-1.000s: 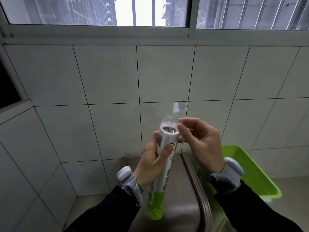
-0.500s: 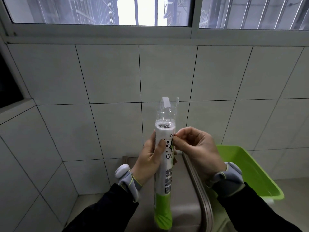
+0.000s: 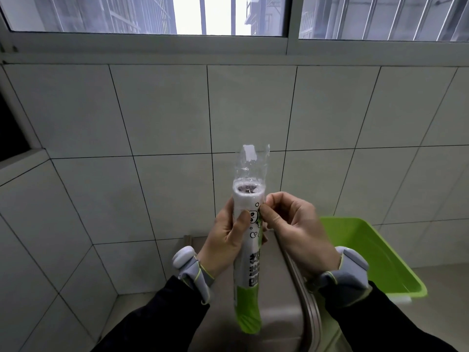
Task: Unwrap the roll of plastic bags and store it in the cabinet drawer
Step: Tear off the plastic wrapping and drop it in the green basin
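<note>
I hold a roll of plastic bags [image 3: 250, 265] upright in front of the tiled wall. It is white with black print above and green at the bottom. Clear plastic wrap [image 3: 251, 163] stands loose and open above its top end. My left hand [image 3: 225, 240] grips the roll around its upper part. My right hand [image 3: 291, 229] pinches the wrap on the roll's right side, thumb and forefinger pressed together just below the top. No cabinet drawer is in view.
A bright green plastic bin [image 3: 375, 260] stands at the right on a grey floor. Below my hands is a grey surface with a curved metal rail [image 3: 304, 295]. A white tiled wall [image 3: 177, 110] faces me, with a barred window [image 3: 228, 13] above.
My right hand has come down from the roll's top end to its side and now pinches the wrap there. The roll has gone from tilted to upright and a little lower.
</note>
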Demonstrator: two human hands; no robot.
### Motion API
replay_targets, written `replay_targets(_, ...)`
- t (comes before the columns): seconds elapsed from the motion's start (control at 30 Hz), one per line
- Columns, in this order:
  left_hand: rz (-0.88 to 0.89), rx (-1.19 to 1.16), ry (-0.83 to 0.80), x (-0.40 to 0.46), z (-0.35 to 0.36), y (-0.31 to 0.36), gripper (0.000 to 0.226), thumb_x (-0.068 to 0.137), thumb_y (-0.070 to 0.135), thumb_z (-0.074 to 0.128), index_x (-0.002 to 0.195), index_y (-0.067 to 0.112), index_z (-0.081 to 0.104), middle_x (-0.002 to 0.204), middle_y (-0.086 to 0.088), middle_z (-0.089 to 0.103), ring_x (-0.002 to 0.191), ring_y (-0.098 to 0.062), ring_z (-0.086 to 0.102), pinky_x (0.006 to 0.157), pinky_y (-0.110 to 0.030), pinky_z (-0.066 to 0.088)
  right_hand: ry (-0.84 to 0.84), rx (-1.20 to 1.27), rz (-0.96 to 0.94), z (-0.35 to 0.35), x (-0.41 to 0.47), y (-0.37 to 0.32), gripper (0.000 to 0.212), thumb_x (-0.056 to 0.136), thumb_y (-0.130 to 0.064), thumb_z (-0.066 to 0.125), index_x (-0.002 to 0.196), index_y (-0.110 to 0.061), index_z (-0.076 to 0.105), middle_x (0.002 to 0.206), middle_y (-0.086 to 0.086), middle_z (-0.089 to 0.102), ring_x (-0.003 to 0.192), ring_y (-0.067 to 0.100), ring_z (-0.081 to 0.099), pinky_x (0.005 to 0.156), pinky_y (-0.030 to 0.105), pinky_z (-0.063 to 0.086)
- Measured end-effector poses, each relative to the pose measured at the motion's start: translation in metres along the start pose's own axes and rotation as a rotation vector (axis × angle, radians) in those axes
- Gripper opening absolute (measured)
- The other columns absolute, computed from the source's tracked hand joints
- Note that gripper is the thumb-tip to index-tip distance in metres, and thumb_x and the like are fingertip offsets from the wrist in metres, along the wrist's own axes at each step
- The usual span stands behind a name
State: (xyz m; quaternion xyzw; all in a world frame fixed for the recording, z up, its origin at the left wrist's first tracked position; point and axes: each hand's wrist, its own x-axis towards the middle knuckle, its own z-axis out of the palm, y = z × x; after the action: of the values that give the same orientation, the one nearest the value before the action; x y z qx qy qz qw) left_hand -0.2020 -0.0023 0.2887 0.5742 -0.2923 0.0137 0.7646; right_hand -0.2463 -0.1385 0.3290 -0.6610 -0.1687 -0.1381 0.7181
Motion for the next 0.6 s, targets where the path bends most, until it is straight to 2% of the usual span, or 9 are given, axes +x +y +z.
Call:
replay_targets(0.1,0.061,0.055,0.023,0.000,0.003,0.003,0.063,0.079,0.059,0.064,0.120,0.014,0.048,0.086,0.003,0.071,0.070,-0.009,0.068,0.061,-0.023,0.056,0.043,-0.086,-0.042,0.004,-0.003,0.000,0.011,0.091,-0.007,0.062,0.082,-0.010,0.058,0.070,0.002,0.058,0.064,0.016,0.051,0.058,0.026,0.047)
replay_targets(0.17,0.092,0.091,0.033,-0.001,0.005,0.006,0.060,0.080,0.058,0.061,0.120,0.014,0.047,0.090,0.009,0.072,0.074,-0.002,0.068,0.063,-0.017,0.053,0.072,-0.150,-0.078,0.006,-0.005,0.000,0.012,0.092,-0.008,0.061,0.081,-0.012,0.057,0.070,-0.001,0.057,0.065,0.012,0.052,0.060,0.024,0.047)
replay_targets(0.23,0.095,0.111,0.076,0.000,0.005,0.006,0.059,0.079,0.061,0.060,0.118,0.017,0.049,0.091,0.010,0.072,0.076,-0.002,0.067,0.064,-0.016,0.053,0.088,-0.226,-0.107,0.008,-0.009,0.000,0.012,0.093,-0.009,0.061,0.082,-0.013,0.056,0.070,-0.004,0.057,0.063,0.009,0.051,0.061,0.023,0.046)
replay_targets(0.37,0.092,0.152,0.152,0.002,0.000,0.002,0.057,0.078,0.066,0.060,0.115,0.023,0.053,0.091,0.011,0.070,0.081,-0.003,0.066,0.067,-0.018,0.052,0.114,-0.354,-0.135,0.014,-0.015,0.003,0.008,0.093,-0.011,0.060,0.087,-0.015,0.056,0.083,0.002,0.062,0.073,0.018,0.059,0.068,0.032,0.052)
replay_targets(0.6,0.111,0.148,0.170,0.003,0.001,0.005,0.056,0.078,0.065,0.059,0.115,0.023,0.053,0.093,0.013,0.070,0.082,0.000,0.066,0.070,-0.016,0.051,0.124,-0.333,-0.164,0.017,-0.016,0.002,0.011,0.092,-0.010,0.061,0.086,-0.017,0.055,0.080,0.000,0.062,0.076,0.014,0.062,0.070,0.025,0.052)
